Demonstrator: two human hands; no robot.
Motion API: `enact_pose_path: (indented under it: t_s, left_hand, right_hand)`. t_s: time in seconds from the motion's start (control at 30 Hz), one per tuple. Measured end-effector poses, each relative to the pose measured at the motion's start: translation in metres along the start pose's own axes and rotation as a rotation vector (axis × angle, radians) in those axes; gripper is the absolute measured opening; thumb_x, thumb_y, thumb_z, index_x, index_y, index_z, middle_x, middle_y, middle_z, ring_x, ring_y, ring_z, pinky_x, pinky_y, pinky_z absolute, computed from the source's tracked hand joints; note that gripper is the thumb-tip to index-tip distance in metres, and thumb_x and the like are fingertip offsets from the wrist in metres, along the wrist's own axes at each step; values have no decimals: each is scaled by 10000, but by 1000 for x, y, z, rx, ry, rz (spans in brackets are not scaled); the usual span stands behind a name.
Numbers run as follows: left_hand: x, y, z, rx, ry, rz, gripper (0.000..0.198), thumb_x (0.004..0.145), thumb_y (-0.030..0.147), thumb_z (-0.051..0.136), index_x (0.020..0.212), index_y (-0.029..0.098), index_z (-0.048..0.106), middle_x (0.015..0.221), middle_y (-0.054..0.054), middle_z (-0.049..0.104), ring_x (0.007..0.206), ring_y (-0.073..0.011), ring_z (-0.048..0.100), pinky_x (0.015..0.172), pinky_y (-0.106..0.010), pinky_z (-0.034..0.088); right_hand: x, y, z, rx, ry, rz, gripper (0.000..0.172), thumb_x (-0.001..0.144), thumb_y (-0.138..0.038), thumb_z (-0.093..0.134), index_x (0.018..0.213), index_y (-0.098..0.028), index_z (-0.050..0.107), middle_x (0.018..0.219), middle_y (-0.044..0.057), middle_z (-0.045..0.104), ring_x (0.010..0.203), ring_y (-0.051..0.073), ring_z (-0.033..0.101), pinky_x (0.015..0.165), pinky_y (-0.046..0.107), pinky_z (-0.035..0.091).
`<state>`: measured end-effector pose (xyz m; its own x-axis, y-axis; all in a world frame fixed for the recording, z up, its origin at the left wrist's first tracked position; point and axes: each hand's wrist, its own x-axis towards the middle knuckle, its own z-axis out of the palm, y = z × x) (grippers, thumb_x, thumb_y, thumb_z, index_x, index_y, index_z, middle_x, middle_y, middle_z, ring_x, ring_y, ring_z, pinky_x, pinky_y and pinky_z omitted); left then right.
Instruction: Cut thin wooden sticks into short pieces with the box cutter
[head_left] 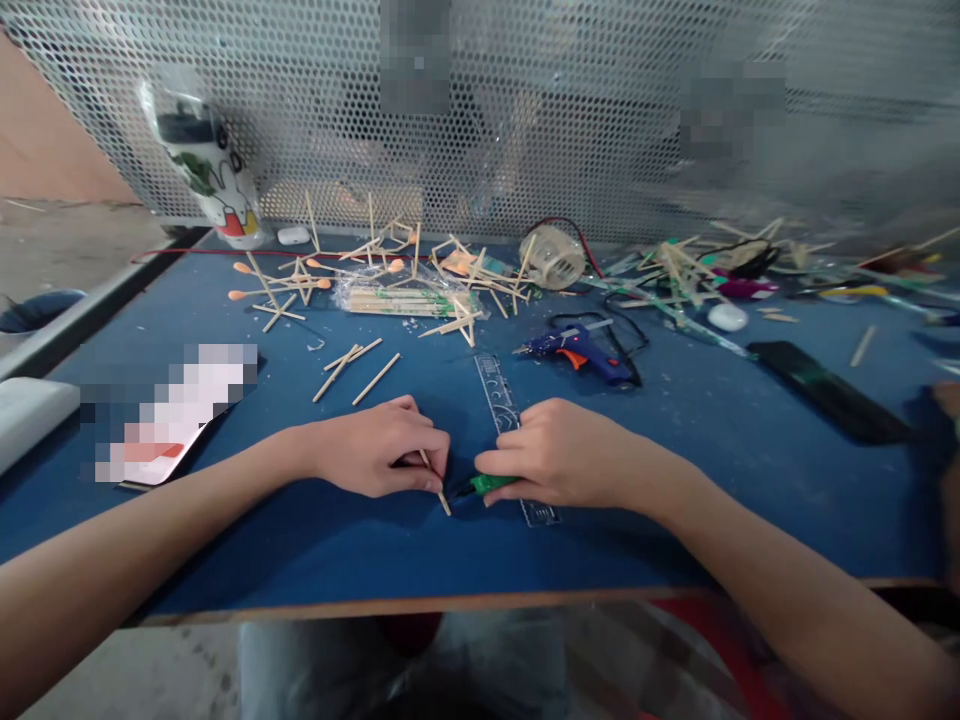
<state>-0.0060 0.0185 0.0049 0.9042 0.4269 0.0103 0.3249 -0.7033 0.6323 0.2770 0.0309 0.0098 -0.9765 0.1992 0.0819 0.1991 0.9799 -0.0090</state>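
1. Wooden stick [442,497], thin and pale, is pinched between the fingertips of the left hand [375,445]. Its free end pokes out toward 5 o'clock and rests on the blue table [300,540].
2. Right hand [559,455] is closed around a green tool [491,484]. The tool's dark tip points to 9 o'clock and sits just beside the stick's end. I cannot tell whether it is a blade or a pen.
3. A clear ruler [499,390] lies under the right hand and runs off toward 12 o'clock.
4. A blue glue gun [581,350] lies at 1 o'clock from the right hand. Loose sticks [356,368] lie at 11 o'clock from the left hand, with a wrapped bundle [401,300] beyond them at 12 o'clock.
5. Risks, as I judge them:
   - The left fingertips sit very close to the tool's tip. If that tip is sharp, a slip could nick them.
   - The stick is slim and held near one end, so pressure there could make it roll, skid or snap.
   - The ruler sits askew under the palm and could shift.
6. Writing:
   - The ruler's printed marks are too small to read.
   - A cup [214,170] at far 10 o'clock shows a cartoon print with no legible words.
   - No brand is readable on the glue gun.
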Motion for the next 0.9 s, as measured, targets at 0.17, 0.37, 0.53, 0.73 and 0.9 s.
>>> enact_pose_path:
  t_s: [0.17, 0.37, 0.53, 0.73, 0.9]
  left_hand:
    - [0, 3, -2, -16, -12, -27, 107, 1038, 232, 670, 944, 188, 646, 887, 26, 743, 873, -140, 673, 956, -308, 328]
    - [-1, 0, 0, 2, 18, -5, 126, 1026, 280, 678, 933, 199, 655, 839, 25, 731, 808, -141, 655, 942, -326, 351]
    - [-2, -2, 1, -4, 48, 12, 152, 1016, 312, 694, 919, 200, 661, 835, 21, 743, 815, -149, 666, 922, -330, 355]
    - [-2, -1, 0, -37, 43, 15, 183, 975, 378, 760, 918, 214, 702, 849, 19, 764, 779, -139, 662, 929, -336, 359]
    - [-2, 1, -3, -86, 18, 19, 87, 1028, 301, 691, 1012, 221, 723, 943, -3, 800, 853, -145, 690, 964, -333, 352]
  right_hand:
    - [-13, 32, -11, 249, 252, 85, 357, 1034, -528, 621, 886, -211, 692, 684, -31, 683, 584, 114, 579, 598, 261, 361]
    - [-24, 72, -16, 227, 290, 349, 453, 1024, -598, 588, 863, -191, 704, 638, -17, 641, 523, 113, 527, 555, 271, 329]
    - [-6, 68, -11, 264, 190, 331, 453, 1019, -614, 585, 903, -204, 737, 681, -11, 674, 580, 126, 557, 595, 275, 324]
    - [3, 55, -1, 363, 150, 247, 442, 1031, -597, 583, 948, -204, 765, 744, 0, 734, 626, 133, 623, 618, 264, 364]
    - [-4, 58, 8, 292, 199, 234, 436, 1036, -591, 581, 980, -202, 770, 822, 23, 778, 673, 148, 657, 618, 272, 371]
